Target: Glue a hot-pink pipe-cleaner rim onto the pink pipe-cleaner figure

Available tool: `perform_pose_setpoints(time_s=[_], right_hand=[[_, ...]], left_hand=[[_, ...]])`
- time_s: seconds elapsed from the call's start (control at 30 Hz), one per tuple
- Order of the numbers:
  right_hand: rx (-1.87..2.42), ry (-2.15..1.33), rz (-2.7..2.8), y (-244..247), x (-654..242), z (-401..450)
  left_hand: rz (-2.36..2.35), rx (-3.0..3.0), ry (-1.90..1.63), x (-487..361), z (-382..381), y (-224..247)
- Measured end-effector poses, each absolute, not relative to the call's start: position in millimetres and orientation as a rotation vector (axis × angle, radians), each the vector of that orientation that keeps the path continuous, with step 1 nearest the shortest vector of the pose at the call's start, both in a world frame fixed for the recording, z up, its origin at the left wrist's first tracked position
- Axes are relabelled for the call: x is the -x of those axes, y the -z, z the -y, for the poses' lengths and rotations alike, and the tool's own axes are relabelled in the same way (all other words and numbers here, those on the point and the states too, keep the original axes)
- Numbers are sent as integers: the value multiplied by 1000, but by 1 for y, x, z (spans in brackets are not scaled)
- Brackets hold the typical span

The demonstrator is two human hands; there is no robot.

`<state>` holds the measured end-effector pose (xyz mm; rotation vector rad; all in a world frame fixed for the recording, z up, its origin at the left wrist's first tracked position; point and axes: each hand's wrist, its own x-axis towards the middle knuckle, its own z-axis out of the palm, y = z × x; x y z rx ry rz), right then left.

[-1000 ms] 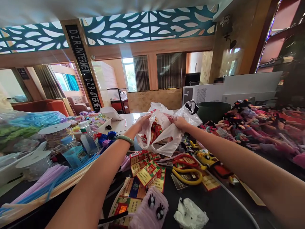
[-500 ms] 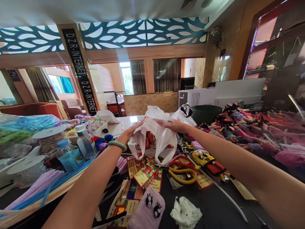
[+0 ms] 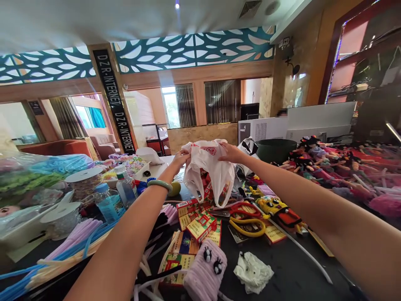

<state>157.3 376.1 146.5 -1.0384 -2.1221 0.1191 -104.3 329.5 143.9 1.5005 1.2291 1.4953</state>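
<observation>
My left hand (image 3: 181, 159) and my right hand (image 3: 230, 153) both pinch the top edge of a white plastic carrier bag (image 3: 209, 169), which hangs lifted above the table with a red print near its rim. Red-and-yellow printed cartons (image 3: 200, 225) lie heaped on the table beneath it, and more show at the bag's lower edge. A jade bangle (image 3: 159, 185) circles my left wrist. Red-handled scissors (image 3: 242, 210) and a yellow-handled tool (image 3: 247, 228) lie just right of the cartons, below my right forearm.
Pink fuzzy craft piece with googly eyes (image 3: 206, 271) and crumpled tissue (image 3: 253, 271) lie in front. Left: water bottles (image 3: 108, 207), pipe cleaners (image 3: 72, 246). Right: a yellow plush toy (image 3: 275, 207), a heap of dolls (image 3: 328, 169), a dark green tub (image 3: 277, 150).
The bag has risen higher and its mouth has narrowed between my hands. The cartons seen inside it earlier are mostly hidden. The view has tilted slightly.
</observation>
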Motion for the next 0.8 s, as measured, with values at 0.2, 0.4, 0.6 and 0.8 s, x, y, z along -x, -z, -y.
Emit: perform_pose_setpoints(time_s=[0.2,0.4,0.6,0.8], right_hand=[[998,95,2106,-151,-156,-377],[853,240,2085,-150,-158,-379],[725,350,2008,-155,-166,-380],[672,407,1964,-160,-174,-378]], left_hand=[[-1164,-1443,-1590,98,-329,-151],[-1034,-1374,-1689,88,-329,-165],[-940,-1289,-1781,86,-331,-179],[-909,-1246,-1846,86,-329,-185]])
